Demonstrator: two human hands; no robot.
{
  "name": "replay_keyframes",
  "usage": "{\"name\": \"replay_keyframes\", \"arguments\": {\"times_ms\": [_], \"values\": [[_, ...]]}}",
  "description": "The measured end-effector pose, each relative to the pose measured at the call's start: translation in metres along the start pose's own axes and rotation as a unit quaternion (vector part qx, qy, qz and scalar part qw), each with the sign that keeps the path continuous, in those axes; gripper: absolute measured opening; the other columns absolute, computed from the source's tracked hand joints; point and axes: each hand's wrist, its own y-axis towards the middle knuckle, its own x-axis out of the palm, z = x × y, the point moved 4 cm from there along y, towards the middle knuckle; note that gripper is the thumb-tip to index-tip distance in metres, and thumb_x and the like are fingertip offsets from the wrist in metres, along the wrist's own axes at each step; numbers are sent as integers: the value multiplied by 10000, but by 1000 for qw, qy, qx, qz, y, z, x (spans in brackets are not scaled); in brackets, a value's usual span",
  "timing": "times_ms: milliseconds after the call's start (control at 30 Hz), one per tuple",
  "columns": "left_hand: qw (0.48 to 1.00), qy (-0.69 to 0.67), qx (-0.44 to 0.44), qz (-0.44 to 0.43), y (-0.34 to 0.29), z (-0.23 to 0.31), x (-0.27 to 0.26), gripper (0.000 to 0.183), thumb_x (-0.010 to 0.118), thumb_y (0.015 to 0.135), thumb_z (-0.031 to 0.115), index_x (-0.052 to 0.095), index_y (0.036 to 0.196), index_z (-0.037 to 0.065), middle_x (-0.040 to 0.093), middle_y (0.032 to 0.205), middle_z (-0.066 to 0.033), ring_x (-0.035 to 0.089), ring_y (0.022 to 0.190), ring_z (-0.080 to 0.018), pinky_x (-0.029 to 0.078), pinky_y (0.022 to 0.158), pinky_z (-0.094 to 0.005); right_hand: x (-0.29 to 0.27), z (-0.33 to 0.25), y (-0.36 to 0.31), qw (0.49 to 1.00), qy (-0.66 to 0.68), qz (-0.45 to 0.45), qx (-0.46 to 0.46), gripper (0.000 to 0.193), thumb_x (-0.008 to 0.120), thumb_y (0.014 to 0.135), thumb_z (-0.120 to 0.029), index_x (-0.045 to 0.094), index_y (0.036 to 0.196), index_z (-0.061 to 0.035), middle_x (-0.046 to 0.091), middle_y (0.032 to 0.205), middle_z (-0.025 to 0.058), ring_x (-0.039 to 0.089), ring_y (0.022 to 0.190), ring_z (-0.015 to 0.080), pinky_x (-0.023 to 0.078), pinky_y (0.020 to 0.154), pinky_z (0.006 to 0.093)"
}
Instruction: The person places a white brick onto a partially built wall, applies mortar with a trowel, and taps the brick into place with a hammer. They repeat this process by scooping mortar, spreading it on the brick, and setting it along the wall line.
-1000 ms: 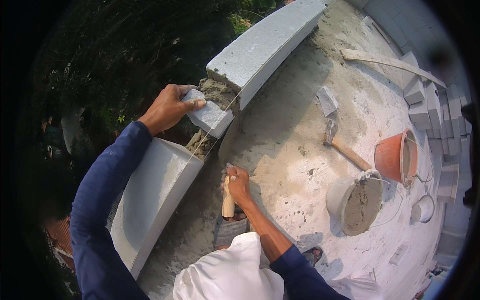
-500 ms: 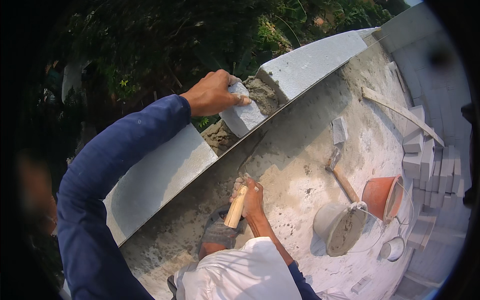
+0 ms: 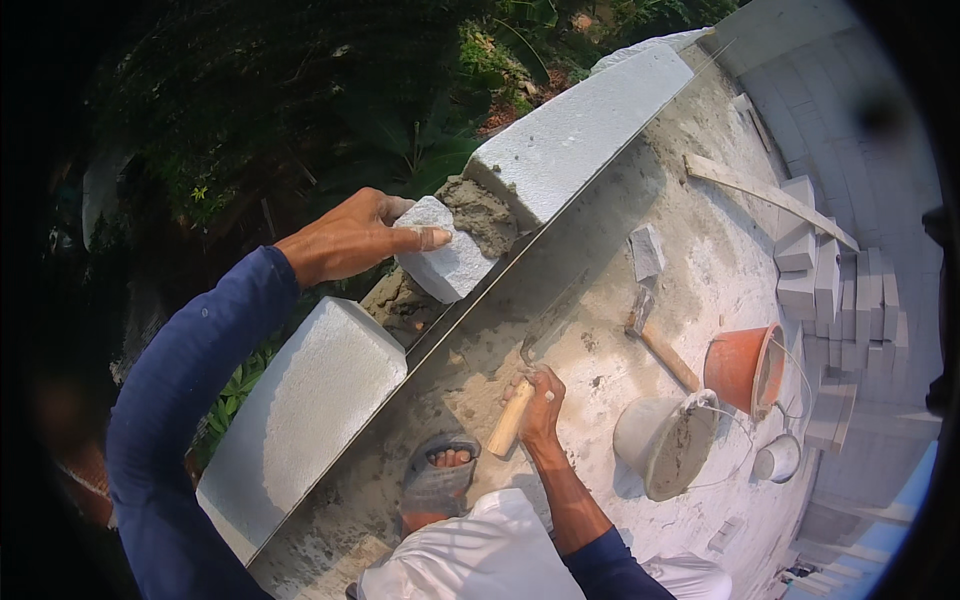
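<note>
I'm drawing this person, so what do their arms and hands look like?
The left sleeve is dark blue and reaches the wrist; the right sleeve, also dark blue, leaves much forearm bare. The left hand and right hand are gloveless.
</note>
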Motion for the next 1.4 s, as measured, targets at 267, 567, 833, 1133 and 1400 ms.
{"name": "replay_keyframes", "arguments": {"times_ms": [267,567,833,1133,1400], "values": [[999,23,-17,24,-10,15,4,728,705,904,570,735,1151,-114,720,1054,-336,713,1052,-423,498,1041,-522,-41,-101,36,983,-7,86,-159,203,486,1047,-188,561,1053,0,597,837,81,629,627,184,563,555,327],[998,26,0,53,-18,12,11,751,665,926,625,754,1094,-102,730,953,-298,738,920,-390,569,896,-466,-14,-84,0,992,123,22,22,232,503,1035,-244,566,1029,-20,586,802,90,616,599,193,545,526,350],[1000,13,11,-10,-7,-1,5,908,677,851,744,724,1158,-109,718,983,-304,721,913,-397,583,807,-481,70,-364,50,838,-244,-54,-486,336,436,1115,-249,621,1211,14,691,971,134,632,820,162,525,753,306],[999,29,14,10,-8,-2,8,770,666,926,651,742,1083,-100,723,895,-262,723,845,-337,576,775,-446,315,-268,164,582,-587,-397,-399,301,524,1068,-174,694,1128,67,723,1051,169,766,842,223,660,723,341],[999,29,21,-29,-9,5,5,752,635,970,611,704,1108,-124,707,909,-281,732,900,-370,583,787,-458,335,-215,155,618,-657,-393,-181,243,660,914,-67,751,1107,50,746,1115,234,753,1028,345,671,836,368]]}}
